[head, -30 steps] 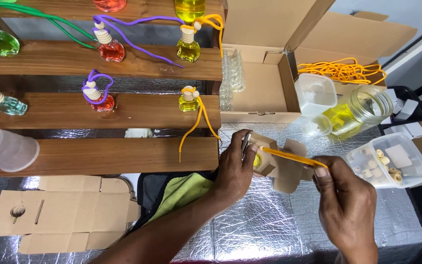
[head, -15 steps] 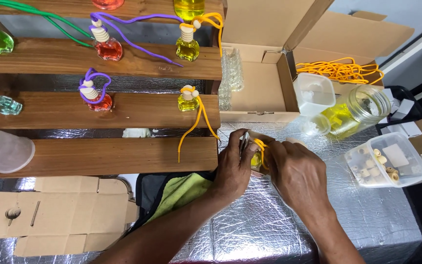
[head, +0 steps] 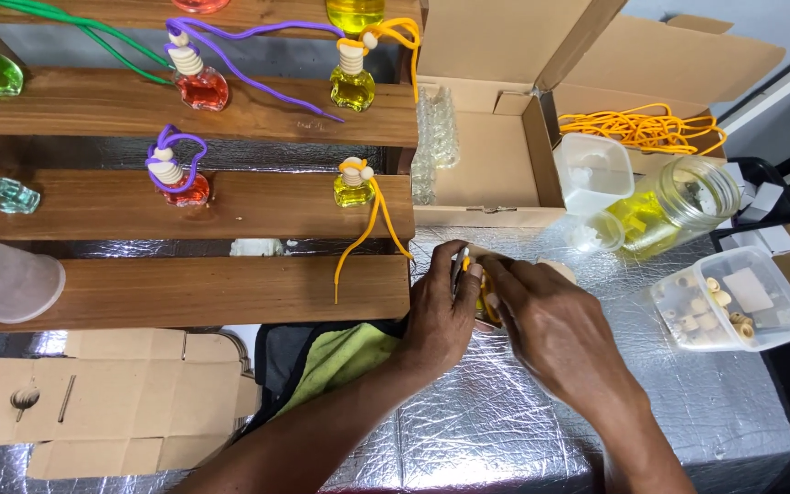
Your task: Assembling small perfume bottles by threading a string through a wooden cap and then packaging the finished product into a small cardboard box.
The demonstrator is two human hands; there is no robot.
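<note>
1. Both hands meet over the foil-covered worktop (head: pixel 523 430), just in front of the open cardboard box (head: pixel 496 165). Between them sits a small yellow item with an orange cord (head: pixel 485 297), mostly hidden by fingers, so its exact shape is hard to make out.
2. The left hand (head: pixel 441 306) is curled around the item from the left, pinching it together with a thin dark tool (head: pixel 458 261) that pokes up past the thumb.
3. The right hand (head: pixel 550 325) covers the item from the right, fingers bent onto it; how firmly it grips I cannot tell.
4. Only a sliver of yellow and cord shows, so the item's long axis and which way it points cannot be read. The tool slants up and away from the person.
5. Nearby: a glass jar of yellow liquid (head: pixel 678 206) lying on its side, a clear tub of wooden caps (head: pixel 733 297), and a heap of orange cords (head: pixel 642 128).
6. Wooden shelves (head: pixel 185 293) at left carry small coloured bottles; the top row is cut off by the frame edge.
</note>
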